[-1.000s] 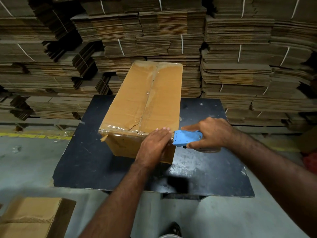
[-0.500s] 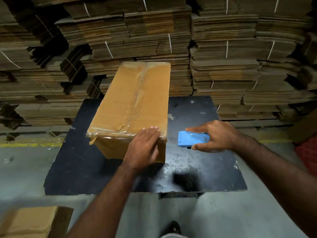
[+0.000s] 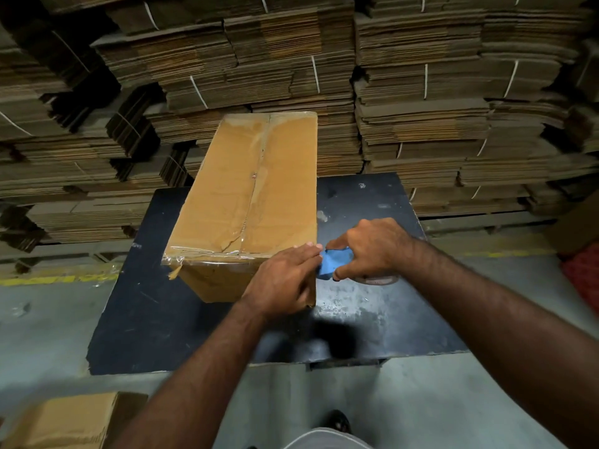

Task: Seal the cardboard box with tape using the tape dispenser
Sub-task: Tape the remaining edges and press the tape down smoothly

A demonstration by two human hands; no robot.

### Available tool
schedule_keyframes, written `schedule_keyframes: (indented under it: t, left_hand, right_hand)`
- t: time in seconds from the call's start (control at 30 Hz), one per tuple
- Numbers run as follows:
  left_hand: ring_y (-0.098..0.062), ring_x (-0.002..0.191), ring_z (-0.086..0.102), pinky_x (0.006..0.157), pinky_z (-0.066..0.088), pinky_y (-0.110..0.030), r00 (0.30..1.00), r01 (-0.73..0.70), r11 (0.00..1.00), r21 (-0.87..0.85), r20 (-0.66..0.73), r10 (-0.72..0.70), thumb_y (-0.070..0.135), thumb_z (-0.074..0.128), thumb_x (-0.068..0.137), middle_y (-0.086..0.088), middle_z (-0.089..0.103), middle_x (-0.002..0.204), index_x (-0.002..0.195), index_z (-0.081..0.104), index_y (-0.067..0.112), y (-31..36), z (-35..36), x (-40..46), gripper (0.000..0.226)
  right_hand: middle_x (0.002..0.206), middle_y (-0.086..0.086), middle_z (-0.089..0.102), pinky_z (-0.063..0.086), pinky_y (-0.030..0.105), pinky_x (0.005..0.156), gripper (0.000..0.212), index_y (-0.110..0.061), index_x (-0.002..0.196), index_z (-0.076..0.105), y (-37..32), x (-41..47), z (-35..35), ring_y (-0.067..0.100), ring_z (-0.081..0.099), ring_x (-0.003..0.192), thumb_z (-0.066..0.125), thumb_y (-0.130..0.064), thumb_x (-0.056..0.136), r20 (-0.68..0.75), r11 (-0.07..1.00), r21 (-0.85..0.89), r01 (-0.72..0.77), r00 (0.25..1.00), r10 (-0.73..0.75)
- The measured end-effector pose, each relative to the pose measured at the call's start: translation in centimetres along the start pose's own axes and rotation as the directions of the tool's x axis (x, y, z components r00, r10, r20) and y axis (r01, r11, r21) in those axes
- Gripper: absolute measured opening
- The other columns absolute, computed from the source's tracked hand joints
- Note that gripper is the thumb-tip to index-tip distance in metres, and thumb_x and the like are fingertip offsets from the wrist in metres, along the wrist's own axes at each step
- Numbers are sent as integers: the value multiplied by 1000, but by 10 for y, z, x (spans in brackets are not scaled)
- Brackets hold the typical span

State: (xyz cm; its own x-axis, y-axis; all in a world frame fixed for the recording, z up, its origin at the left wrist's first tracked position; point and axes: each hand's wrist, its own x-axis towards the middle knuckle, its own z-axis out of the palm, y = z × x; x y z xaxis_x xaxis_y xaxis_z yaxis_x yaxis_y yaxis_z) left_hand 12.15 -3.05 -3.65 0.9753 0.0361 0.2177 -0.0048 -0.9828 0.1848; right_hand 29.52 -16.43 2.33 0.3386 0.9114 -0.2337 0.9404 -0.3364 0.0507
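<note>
A long brown cardboard box [image 3: 256,189] lies on a black table [image 3: 139,312], with clear tape along its top seam and across its near edge. My left hand [image 3: 282,280] lies flat on the box's near right corner, fingers together, its fingertips touching the dispenser. My right hand [image 3: 372,247] grips a blue tape dispenser [image 3: 334,262] right beside that corner. A clear tape roll [image 3: 377,280] shows under the right hand.
Tied stacks of flattened cardboard [image 3: 421,92] form a wall behind the table. Another cardboard box [image 3: 64,422] sits on the grey floor at lower left. A yellow floor line [image 3: 58,280] runs at left. Something red [image 3: 583,277] lies at the right edge.
The right hand pulled the dispenser away from the box corner to the right, then brought it back against the corner. The left hand stayed on the corner.
</note>
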Motion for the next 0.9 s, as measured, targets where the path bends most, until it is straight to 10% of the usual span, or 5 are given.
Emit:
schedule_keyframes:
  t: [0.27, 0.57, 0.77, 0.9]
  left_hand:
    - [-26, 137, 47, 117, 33, -41, 999, 21, 999, 45, 47, -23, 13, 66, 73, -12, 50, 148, 133, 59, 6, 3, 3, 0, 61]
    - [-29, 141, 41, 119, 20, -39, 996, 71, 985, 156, 40, -78, 8, 67, 75, -15, 46, 151, 135, 57, 2, 13, 11, 3, 61]
    - [-33, 141, 41, 119, 26, -44, 996, 70, 982, 176, 45, -79, 7, 70, 68, -18, 46, 150, 132, 58, 0, 17, 13, 1, 65]
    - [-28, 150, 24, 123, 13, -42, 998, 47, 993, 104, 39, -51, 19, 60, 72, -13, 32, 159, 144, 47, 5, 13, 5, -11, 75]
  right_hand:
    - [101, -5, 68, 53, 33, 73, 66, -35, 129, 59, -3, 7, 51, 18, 64, 87, 53, -77, 78, 44, 978, -89, -187, 980, 192]
    - [136, 12, 49, 44, 40, 92, 69, -23, 154, 17, -37, -3, 186, 29, 54, 118, 51, -33, 95, 115, 791, 209, -575, 817, 564]
    - [137, 23, 45, 43, 53, 96, 52, -22, 155, 12, -71, -11, 211, 43, 48, 118, 20, -31, 104, 121, 727, 450, -518, 842, 525]
    - [133, 14, 58, 47, 39, 95, 62, -19, 150, 32, -56, -12, 178, 33, 57, 117, 49, -30, 91, 193, 768, 327, -551, 834, 516]
